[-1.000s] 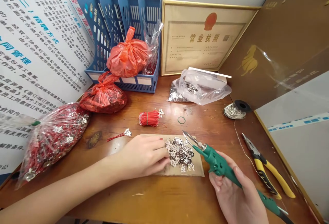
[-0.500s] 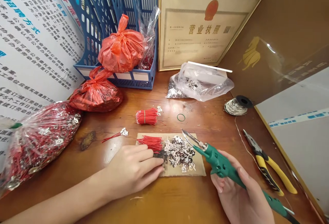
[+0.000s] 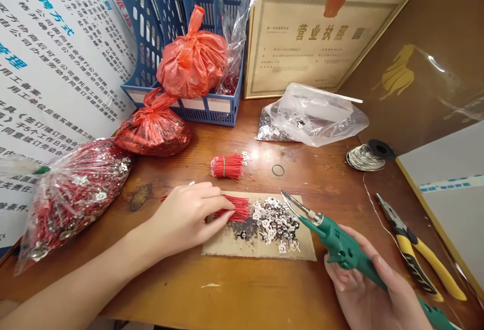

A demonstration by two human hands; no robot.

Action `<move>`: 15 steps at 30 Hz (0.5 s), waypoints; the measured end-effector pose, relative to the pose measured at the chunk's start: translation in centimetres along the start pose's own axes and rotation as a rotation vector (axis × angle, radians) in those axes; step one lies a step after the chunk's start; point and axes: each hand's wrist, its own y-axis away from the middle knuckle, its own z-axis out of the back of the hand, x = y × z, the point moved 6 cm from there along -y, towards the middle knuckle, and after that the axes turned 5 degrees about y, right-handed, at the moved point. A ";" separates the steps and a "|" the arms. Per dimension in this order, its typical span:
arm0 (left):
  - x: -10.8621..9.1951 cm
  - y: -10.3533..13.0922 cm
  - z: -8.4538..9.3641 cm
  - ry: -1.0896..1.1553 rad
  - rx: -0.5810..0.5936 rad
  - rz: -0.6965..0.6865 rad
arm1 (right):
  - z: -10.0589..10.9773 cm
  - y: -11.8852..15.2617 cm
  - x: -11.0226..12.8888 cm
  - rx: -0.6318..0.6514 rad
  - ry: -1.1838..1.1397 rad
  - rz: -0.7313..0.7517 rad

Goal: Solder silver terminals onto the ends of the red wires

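Note:
Loose red wires (image 3: 240, 208) lie on a piece of cardboard (image 3: 260, 252), beside a pile of small metal terminals (image 3: 278, 221). One terminal (image 3: 242, 235) sits apart, left of the pile. My left hand (image 3: 194, 214) is over the left end of the wires, thumb and fingertips closing at them; what is between the tips is too small to make out. My right hand (image 3: 372, 274) holds a green soldering tool (image 3: 346, 249), its metal tip above the right part of the cardboard. A banded bundle of red wires (image 3: 227, 166) lies behind the cardboard.
Yellow-handled pliers (image 3: 419, 249) and a wire spool (image 3: 365, 156) are at the right. A green band (image 3: 278, 170) and a clear bag (image 3: 310, 118) lie behind. Red bags (image 3: 153, 128), a large clear bag (image 3: 79, 199) and a blue rack (image 3: 217, 110) stand at the left and back.
My left hand has moved up to the left end of the loose wires, and a single terminal now shows on the cardboard. The view has shifted; my right hand still holds the soldering tool.

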 end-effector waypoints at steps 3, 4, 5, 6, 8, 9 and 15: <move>0.0 0.0 -0.2 -0.002 -0.005 0.010 | -0.1 0.0 0.0 -0.052 -0.004 -0.021; 0.0 0.1 -0.3 0.001 -0.003 0.019 | -0.1 0.0 0.0 -0.065 -0.009 -0.027; 0.1 0.1 -0.3 0.005 -0.003 0.028 | -0.2 0.1 0.1 -0.072 -0.015 -0.034; 0.2 0.2 -0.4 0.014 -0.001 0.040 | -0.3 0.1 0.1 -0.075 -0.020 -0.040; 0.4 0.2 -0.5 0.041 0.003 0.063 | -0.3 0.2 0.1 -0.077 -0.029 -0.047; 0.4 0.2 -0.5 0.056 0.003 0.075 | -0.3 0.2 0.2 -0.075 -0.032 -0.048; 0.1 -0.2 0.4 0.123 -0.037 0.124 | -0.3 0.4 0.3 -0.050 0.008 -0.015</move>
